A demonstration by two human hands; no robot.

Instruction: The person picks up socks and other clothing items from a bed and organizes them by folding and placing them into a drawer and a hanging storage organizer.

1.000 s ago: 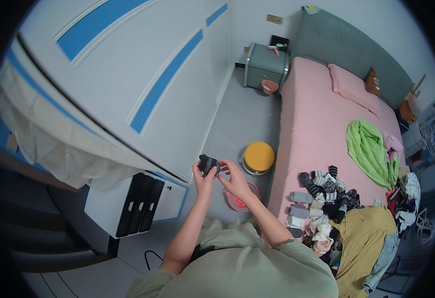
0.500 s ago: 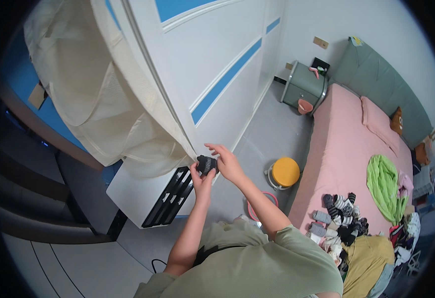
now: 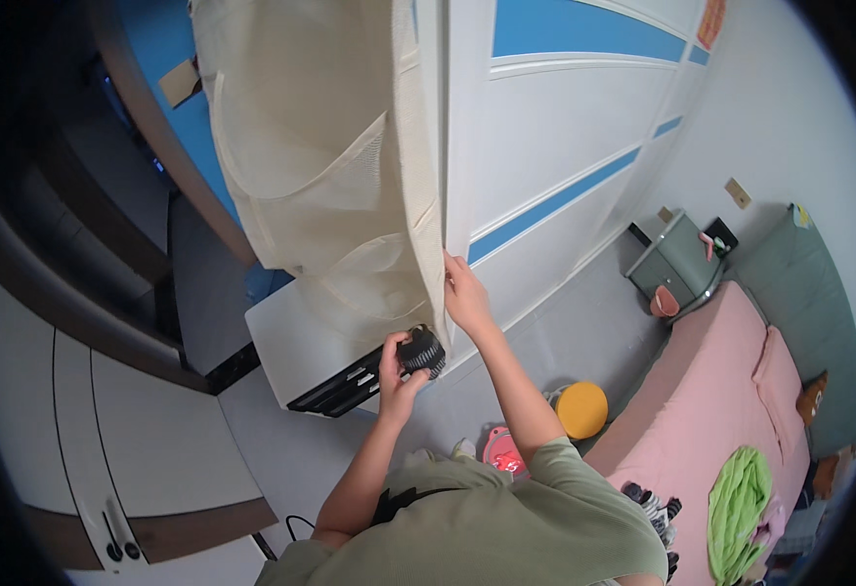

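My left hand (image 3: 400, 376) is closed around a rolled-up pair of dark grey striped socks (image 3: 422, 354), thumb on one side and fingers on the other. The bundle is close to the lower corner of a cream hanging organizer (image 3: 301, 220) with mesh-fronted pockets. Higher up, my right hand (image 3: 467, 298) has its fingers at the organizer's right edge and appears to pinch the fabric; its thumb is mostly hidden. The pockets I can see hang loosely.
Beside the organizer rises a white and blue wardrobe (image 3: 565, 146). Under it stands a white drawer cabinet (image 3: 301, 332) with black fronts. A yellow stool (image 3: 581, 410) and a pink basin (image 3: 502, 449) are on the floor. The pink bed (image 3: 682, 391) holds more socks (image 3: 655, 508) and a green garment (image 3: 741, 508).
My view has turned left toward the organizer. My right hand has left the socks and moved to the organizer's edge. The sock bundle stays in my left hand.
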